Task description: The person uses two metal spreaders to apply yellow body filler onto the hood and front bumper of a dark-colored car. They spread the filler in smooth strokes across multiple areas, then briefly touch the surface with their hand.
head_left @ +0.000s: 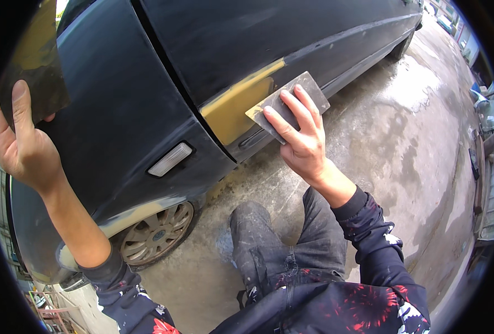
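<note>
The right hand (307,147) grips a flat grey block (276,101); the yellow patch (230,114) on the car (113,83) lies to its left, long axis slanting up rightward; the left hand (30,146) (holding a yellow-smeared board (35,55)) is farther.

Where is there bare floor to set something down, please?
Bare concrete shows right of the right hand, between the dark car and the clutter at the picture's right edge; part looks wet. It is crowded between the nearer wheel and the person's legs.

left hand (28,149): smeared board (35,78) held | right hand (305,146): grey plate (315,91) held, near yellow patch (229,116)
</note>
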The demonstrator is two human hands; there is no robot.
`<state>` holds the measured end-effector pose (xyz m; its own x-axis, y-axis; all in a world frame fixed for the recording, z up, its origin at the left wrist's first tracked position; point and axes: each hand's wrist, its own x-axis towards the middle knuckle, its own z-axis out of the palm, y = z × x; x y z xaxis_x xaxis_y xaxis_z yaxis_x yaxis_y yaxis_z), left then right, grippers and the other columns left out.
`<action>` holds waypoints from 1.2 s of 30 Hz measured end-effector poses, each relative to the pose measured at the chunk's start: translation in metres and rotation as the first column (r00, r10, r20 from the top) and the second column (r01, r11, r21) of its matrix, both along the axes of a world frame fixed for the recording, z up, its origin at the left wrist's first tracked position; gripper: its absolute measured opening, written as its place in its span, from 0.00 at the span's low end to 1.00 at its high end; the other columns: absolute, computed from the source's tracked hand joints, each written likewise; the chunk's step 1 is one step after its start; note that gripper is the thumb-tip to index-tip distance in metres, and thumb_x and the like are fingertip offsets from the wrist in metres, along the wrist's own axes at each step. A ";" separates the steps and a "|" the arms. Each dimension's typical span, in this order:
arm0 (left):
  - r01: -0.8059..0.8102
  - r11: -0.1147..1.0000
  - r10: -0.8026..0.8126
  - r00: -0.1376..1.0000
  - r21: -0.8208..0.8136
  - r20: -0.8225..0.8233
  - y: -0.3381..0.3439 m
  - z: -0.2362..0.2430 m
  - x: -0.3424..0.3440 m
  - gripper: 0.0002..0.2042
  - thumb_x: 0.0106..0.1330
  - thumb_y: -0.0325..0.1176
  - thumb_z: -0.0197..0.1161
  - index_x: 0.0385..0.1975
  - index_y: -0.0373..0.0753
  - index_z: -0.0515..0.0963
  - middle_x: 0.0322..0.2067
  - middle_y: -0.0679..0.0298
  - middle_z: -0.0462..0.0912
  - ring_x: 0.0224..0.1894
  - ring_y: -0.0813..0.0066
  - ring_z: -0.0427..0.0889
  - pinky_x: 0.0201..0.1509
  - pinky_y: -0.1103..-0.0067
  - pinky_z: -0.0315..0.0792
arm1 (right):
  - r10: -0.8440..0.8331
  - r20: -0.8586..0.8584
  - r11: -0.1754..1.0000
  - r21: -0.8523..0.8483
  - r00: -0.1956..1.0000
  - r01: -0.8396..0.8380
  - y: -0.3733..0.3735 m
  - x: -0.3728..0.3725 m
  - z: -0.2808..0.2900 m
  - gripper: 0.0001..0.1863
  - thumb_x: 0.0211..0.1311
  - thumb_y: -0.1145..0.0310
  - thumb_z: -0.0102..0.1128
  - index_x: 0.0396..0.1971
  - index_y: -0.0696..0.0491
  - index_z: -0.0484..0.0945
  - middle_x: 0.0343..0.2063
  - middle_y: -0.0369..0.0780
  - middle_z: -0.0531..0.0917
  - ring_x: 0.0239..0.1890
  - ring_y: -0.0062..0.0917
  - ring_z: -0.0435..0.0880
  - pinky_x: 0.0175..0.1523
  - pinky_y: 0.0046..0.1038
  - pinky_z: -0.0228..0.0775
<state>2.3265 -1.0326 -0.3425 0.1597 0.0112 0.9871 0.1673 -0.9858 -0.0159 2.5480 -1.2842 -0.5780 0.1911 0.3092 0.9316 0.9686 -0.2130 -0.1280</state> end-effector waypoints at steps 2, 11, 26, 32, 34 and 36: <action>-0.033 0.997 0.031 0.999 0.064 0.020 0.001 0.000 -0.001 0.13 0.74 0.34 0.59 0.48 0.33 0.83 0.41 0.57 0.88 0.35 0.75 0.88 0.34 0.83 0.79 | 0.000 -0.002 1.000 0.015 1.000 0.000 -0.002 0.006 0.008 0.34 0.39 0.83 0.62 0.53 0.41 0.84 0.60 0.44 0.77 0.66 0.46 0.71 0.61 0.41 0.70; -0.161 0.974 0.169 0.985 0.159 -0.034 0.013 -0.001 -0.009 0.13 0.75 0.33 0.57 0.49 0.33 0.83 0.45 0.56 0.87 0.37 0.75 0.88 0.35 0.83 0.80 | 0.022 -0.015 0.998 0.064 1.000 -0.021 0.021 0.011 -0.012 0.38 0.40 0.88 0.55 0.55 0.42 0.83 0.64 0.44 0.73 0.72 0.48 0.63 0.69 0.41 0.65; -0.138 0.979 0.145 0.989 0.151 -0.036 0.017 -0.002 -0.009 0.12 0.75 0.34 0.57 0.47 0.33 0.84 0.44 0.56 0.87 0.39 0.75 0.87 0.36 0.83 0.80 | 0.021 -0.030 0.995 0.093 0.999 -0.019 0.022 0.023 -0.027 0.35 0.44 0.88 0.57 0.55 0.43 0.83 0.64 0.45 0.73 0.71 0.47 0.64 0.70 0.40 0.64; -0.122 0.983 0.128 0.991 0.138 -0.033 0.016 -0.002 -0.010 0.12 0.75 0.34 0.58 0.47 0.33 0.84 0.43 0.57 0.87 0.39 0.75 0.87 0.36 0.82 0.80 | 0.006 -0.039 1.000 0.022 0.999 -0.005 0.020 0.022 -0.065 0.37 0.41 0.88 0.57 0.54 0.40 0.83 0.65 0.44 0.72 0.72 0.46 0.63 0.63 0.37 0.70; -0.107 0.986 0.112 0.993 0.126 -0.034 0.014 -0.001 -0.009 0.12 0.75 0.34 0.58 0.46 0.33 0.84 0.43 0.57 0.87 0.39 0.75 0.87 0.36 0.82 0.80 | -0.004 -0.021 1.000 -0.007 1.000 0.004 0.011 0.018 -0.063 0.37 0.40 0.87 0.57 0.54 0.40 0.83 0.65 0.43 0.72 0.72 0.46 0.64 0.62 0.37 0.70; -0.076 0.992 0.079 0.996 0.102 -0.031 0.012 -0.001 -0.007 0.12 0.75 0.34 0.58 0.46 0.33 0.84 0.43 0.57 0.87 0.39 0.75 0.87 0.37 0.82 0.80 | -0.009 -0.062 0.999 -0.046 0.998 0.007 0.002 0.014 -0.052 0.37 0.39 0.86 0.58 0.54 0.40 0.83 0.64 0.44 0.73 0.71 0.46 0.64 0.63 0.39 0.69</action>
